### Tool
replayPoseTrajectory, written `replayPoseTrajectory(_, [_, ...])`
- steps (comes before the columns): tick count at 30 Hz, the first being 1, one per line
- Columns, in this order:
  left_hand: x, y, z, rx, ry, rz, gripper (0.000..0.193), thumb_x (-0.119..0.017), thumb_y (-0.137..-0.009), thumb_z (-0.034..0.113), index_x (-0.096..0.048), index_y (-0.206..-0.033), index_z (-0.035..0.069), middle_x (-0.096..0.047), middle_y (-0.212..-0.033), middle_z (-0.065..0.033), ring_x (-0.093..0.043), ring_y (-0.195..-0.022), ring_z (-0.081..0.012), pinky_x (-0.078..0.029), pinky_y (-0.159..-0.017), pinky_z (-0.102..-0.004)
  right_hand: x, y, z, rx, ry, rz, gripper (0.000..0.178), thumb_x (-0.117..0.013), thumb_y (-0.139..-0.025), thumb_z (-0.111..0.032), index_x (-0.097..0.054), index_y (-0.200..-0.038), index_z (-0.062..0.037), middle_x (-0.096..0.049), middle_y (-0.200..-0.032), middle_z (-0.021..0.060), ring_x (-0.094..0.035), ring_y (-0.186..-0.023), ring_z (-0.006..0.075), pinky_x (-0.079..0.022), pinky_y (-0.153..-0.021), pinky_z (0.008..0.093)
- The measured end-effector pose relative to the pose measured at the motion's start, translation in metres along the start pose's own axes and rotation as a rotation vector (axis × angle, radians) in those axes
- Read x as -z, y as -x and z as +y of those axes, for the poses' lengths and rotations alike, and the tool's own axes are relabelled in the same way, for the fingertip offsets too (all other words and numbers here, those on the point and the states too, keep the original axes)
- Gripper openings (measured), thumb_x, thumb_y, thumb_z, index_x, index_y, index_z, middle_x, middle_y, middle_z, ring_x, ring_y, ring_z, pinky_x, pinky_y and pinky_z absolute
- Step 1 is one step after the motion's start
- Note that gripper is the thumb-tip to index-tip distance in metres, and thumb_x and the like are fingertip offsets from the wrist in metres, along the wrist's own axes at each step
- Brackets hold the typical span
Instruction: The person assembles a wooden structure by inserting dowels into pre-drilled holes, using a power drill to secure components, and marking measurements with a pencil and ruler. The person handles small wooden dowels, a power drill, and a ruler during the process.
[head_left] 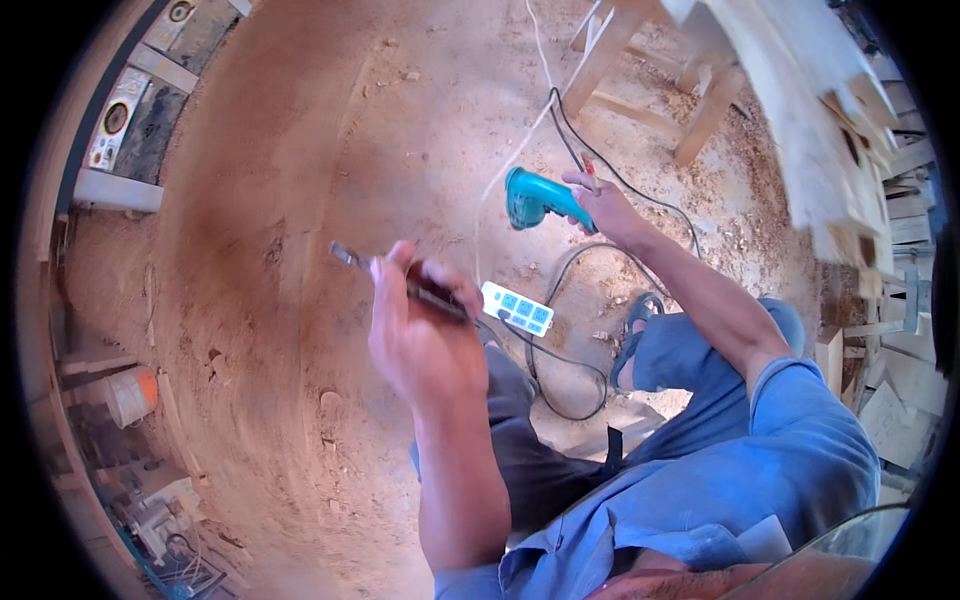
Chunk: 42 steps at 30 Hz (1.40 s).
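My left hand [425, 345] is closed round a slim dark tool [438, 297] with a shiny metal end that juts out past the fingertips to the left. Motion blurs the hand, and the tool's exact kind is unclear. My right hand [603, 208] grips the handle of a teal corded power tool [545, 192], held out in front of me with its rounded head to the left. A thin reddish stick [590, 172] shows at the fingers of the same hand. Between my arms, on the floor, lies a white power strip [517, 309] with a dark plug in it.
A black cable [568, 262] loops over the dusty floor beside my feet, and a white cord [512, 165] runs away from me. Wooden legs [710, 115] and stacked boards [840, 130] stand on the right. At the left are a white-and-orange bucket [130, 397] and a wooden edge.
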<state>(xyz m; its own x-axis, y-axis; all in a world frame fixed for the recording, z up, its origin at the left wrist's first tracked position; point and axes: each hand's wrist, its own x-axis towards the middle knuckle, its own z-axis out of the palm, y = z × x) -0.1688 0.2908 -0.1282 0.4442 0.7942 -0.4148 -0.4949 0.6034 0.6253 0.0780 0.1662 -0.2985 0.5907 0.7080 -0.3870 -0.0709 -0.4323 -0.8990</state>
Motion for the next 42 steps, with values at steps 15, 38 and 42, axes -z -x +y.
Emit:
replayPoseTrajectory(15, [0.048, 0.070, -0.106, 0.139, 0.296, -0.166, 0.032, -0.043, -0.104, 0.028, -0.049, -0.120, 0.002, -0.064, -0.122, -0.0223, -0.063, -0.110, -0.0383, -0.051, -0.095, -0.0543, -0.005, 0.379, -0.099, 0.686, -0.012, -0.009, 0.056, -0.054, -0.104, -0.032, -0.040, -0.150, -0.0031, -0.060, -0.119, 0.0115, -0.057, -0.113, 0.0178, -0.045, -0.095, 0.0317])
replayPoseTrajectory(38, [0.128, 0.292, 0.021, -1.125, -1.163, 0.043, 0.020, -0.067, -0.089, 0.018, -0.066, -0.104, 0.005, -0.070, -0.099, -0.0080, -0.069, -0.090, -0.0202, -0.056, -0.081, -0.0335, -0.081, 0.477, -0.036, 0.564, -0.382, -0.800, 0.073, -0.051, -0.101, -0.051, -0.030, -0.151, -0.0026, -0.051, -0.116, 0.0046, -0.049, -0.103, 0.0134, -0.041, -0.090, 0.0303])
replayPoseTrajectory(42, [0.103, 0.296, 0.003, -1.108, -1.135, -0.155, 0.022, -0.066, -0.088, 0.015, -0.065, -0.106, 0.003, -0.071, -0.097, -0.0096, -0.070, -0.081, -0.0218, -0.058, -0.073, -0.0318, -0.073, 0.476, -0.017, 0.516, -0.348, -0.777, 0.065, -0.054, -0.101, -0.047, -0.035, -0.146, -0.0035, -0.051, -0.118, 0.0046, -0.051, -0.108, 0.0139, -0.040, -0.096, 0.0297])
